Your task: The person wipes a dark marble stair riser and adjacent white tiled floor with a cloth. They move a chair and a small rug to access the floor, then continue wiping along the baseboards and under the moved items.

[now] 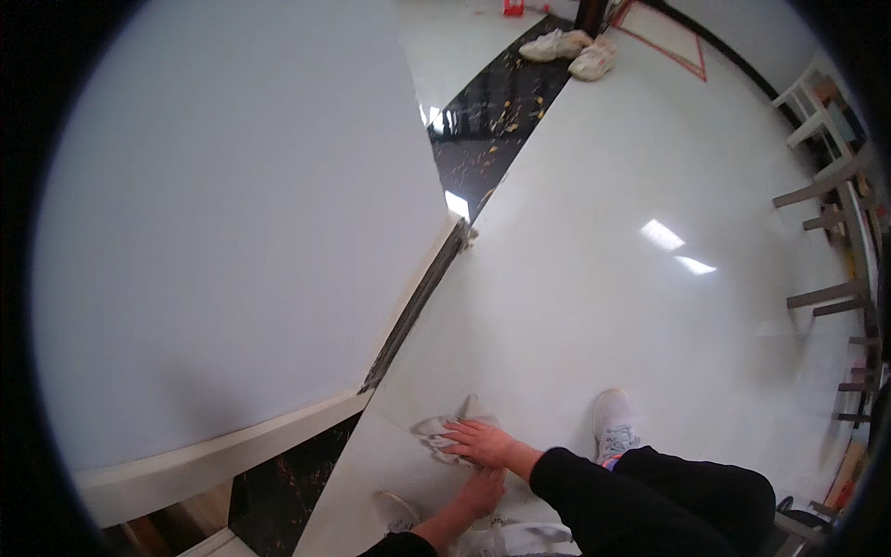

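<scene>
A light grey, crumpled cloth (435, 433) lies on the glossy white tiled floor (571, 292). My right hand (480, 443), coming from the black sleeve, presses flat on the cloth with its fingers spread. Just below it, my left hand (482, 491) reaches up to the cloth's lower edge; its fingers are partly hidden under the right hand, so its hold cannot be told. Above the hands, a dark, worn strip (418, 303) runs along the base of the pale wall (243, 244).
My shoes (615, 425) stand on either side. A white plastic item (522, 539) is at the bottom edge. Dark marbled tile bands (487, 125) cross the floor; a pair of shoes (595, 59) stands farther off. Chair legs (825, 294) line the right side.
</scene>
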